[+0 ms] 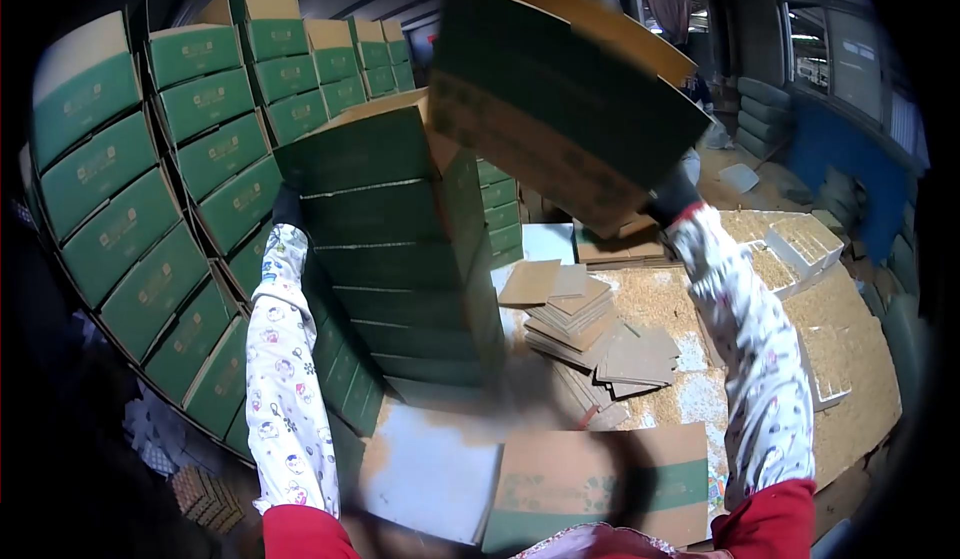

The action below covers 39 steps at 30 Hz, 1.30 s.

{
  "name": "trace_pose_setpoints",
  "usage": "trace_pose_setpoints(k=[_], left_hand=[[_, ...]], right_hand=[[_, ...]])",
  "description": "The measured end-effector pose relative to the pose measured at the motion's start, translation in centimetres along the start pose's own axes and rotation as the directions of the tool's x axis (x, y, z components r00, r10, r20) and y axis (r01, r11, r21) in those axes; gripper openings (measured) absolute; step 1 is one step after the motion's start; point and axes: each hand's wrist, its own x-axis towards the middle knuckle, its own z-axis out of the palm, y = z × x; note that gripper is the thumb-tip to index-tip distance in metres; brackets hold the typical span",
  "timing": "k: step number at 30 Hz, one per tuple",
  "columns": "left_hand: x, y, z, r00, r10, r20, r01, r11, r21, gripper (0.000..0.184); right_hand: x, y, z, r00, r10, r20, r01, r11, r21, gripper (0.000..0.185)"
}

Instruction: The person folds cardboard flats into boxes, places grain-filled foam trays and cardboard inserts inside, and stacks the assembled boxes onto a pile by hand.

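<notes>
An open-topped green and brown cardboard box [560, 89] is up in the air at the upper middle, tilted. My right hand [672, 197], in a dark glove, is at its lower right corner; the fingers are mostly hidden. A tall stack of green boxes [385, 229] stands left of it, open at the top. My left hand [288, 204], also dark-gloved, touches the upper left side of this stack, with its fingers hard to make out. Below, a brown box with a green band [600, 479] lies close to my body.
Rows of stacked green boxes [110, 229] fill the left side. Flat cardboard pieces [590, 319] lie in a loose pile at the centre, beside a surface covered in yellowish bits [850, 329]. Part of a person [697, 87] shows behind the raised box.
</notes>
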Motion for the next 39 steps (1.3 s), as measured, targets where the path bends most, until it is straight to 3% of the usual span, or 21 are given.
trace_pose_setpoints(k=[2,7,9,10,11,12,14,16,18,20,21,22,23,24,25,28,30,32,35,37,39], left_hand=[[1.9,0.2,0.6,0.917,-0.244,0.317,0.276,0.959,-0.061,0.058],[3.4,-5.3,3.4,0.955,-0.104,0.278,0.236,0.834,-0.499,0.060],[0.7,-1.4,1.6,0.934,-0.135,0.330,0.277,0.856,-0.436,0.063],[-0.7,0.8,0.6,0.923,-0.150,0.355,0.296,0.866,-0.403,0.064],[-1.6,2.7,0.8,0.954,-0.135,0.267,0.270,0.773,-0.574,0.061],[-2.2,4.6,0.4,0.974,-0.139,0.176,0.224,0.650,-0.726,0.057],[-1.9,6.6,-1.0,0.986,-0.072,0.149,0.141,0.833,-0.535,0.048],[-1.8,6.5,-0.7,0.931,-0.363,0.042,0.364,0.931,-0.017,0.041],[-6.9,6.2,0.5,0.973,-0.065,-0.222,0.017,0.977,-0.211,0.042],[-14.7,6.9,0.8,0.920,-0.073,-0.385,-0.053,0.950,-0.306,0.034],[-20.4,7.3,1.1,0.919,-0.066,-0.388,-0.071,0.942,-0.328,0.028],[-27.5,8.0,1.7,0.955,-0.112,-0.275,0.001,0.928,-0.373,0.024],[-36.4,4.7,2.6,0.953,-0.223,0.205,0.300,0.791,-0.533,0.036],[-48.0,3.3,4.2,0.803,-0.309,0.509,0.591,0.516,-0.620,0.037],[-56.1,6.2,2.9,0.519,-0.296,0.802,0.848,0.293,-0.441,0.039],[-64.8,14.4,-2.3,0.091,-0.117,0.989,0.995,-0.039,-0.096,0.043],[-65.9,18.0,-2.9,0.030,-0.054,0.998,0.991,-0.132,-0.037,0.046],[-67.0,19.2,-2.0,0.036,-0.044,0.998,0.982,-0.185,-0.044,0.049],[-69.3,18.7,1.1,0.078,-0.041,0.996,0.993,-0.087,-0.081,0.055],[-67.8,20.2,1.8,0.196,-0.157,0.968,0.913,0.389,-0.122,0.053],[-65.7,22.8,2.0,0.299,-0.281,0.912,0.758,0.651,-0.048,0.045]], right_hand=[[5.5,-0.6,3.8,0.995,-0.076,0.058,0.081,0.993,-0.090,0.047],[15.0,1.9,12.6,0.965,-0.165,0.203,0.231,0.903,-0.363,0.051],[17.4,5.5,16.0,0.912,-0.240,0.333,0.401,0.689,-0.604,0.053],[17.2,7.4,17.7,0.838,-0.440,0.322,0.485,0.333,-0.809,0.038],[16.2,8.4,19.2,0.926,-0.377,0.016,0.275,0.644,-0.714,0.037],[15.8,8.5,19.1,0.931,-0.364,0.014,0.263,0.647,-0.716,0.037],[14.8,8.6,17.9,0.919,-0.376,0.115,0.362,0.696,-0.620,0.038],[14.0,10.2,16.2,0.913,-0.371,0.167,0.391,0.683,-0.617,0.040],[9.4,10.9,12.6,0.867,-0.309,0.391,0.488,0.683,-0.543,0.048],[0.2,15.1,8.6,0.847,-0.348,0.402,0.520,0.699,-0.490,0.054],[-5.9,13.4,6.3,0.929,0.054,0.366,0.196,0.767,-0.611,0.054],[-11.4,13.2,3.2,0.893,0.247,0.376,0.071,0.748,-0.660,0.055],[-16.9,13.1,-0.2,0.836,0.408,0.366,-0.092,0.763,-0.640,0.053],[-22.8,17.6,-6.0,0.859,0.411,0.305,-0.082,0.698,-0.711,0.049],[-28.4,16.6,-9.7,0.806,0.592,0.024,-0.404,0.578,-0.709,0.047],[-44.3,15.0,-19.6,0.758,0.317,-0.570,-0.638,0.177,-0.749,0.047],[-50.0,14.1,-23.6,0.623,0.448,-0.641,-0.749,0.107,-0.654,0.049],[-52.2,14.3,-24.7,0.730,0.256,-0.634,-0.670,0.086,-0.737,0.050],[-50.1,12.9,-26.5,0.545,0.302,-0.782,-0.813,-0.040,-0.582,0.044],[-48.9,11.8,-27.4,0.457,0.345,-0.820,-0.854,-0.087,-0.513,0.032],[-49.4,12.0,-29.8,0.681,0.294,-0.670,-0.728,0.177,-0.662,0.027]])
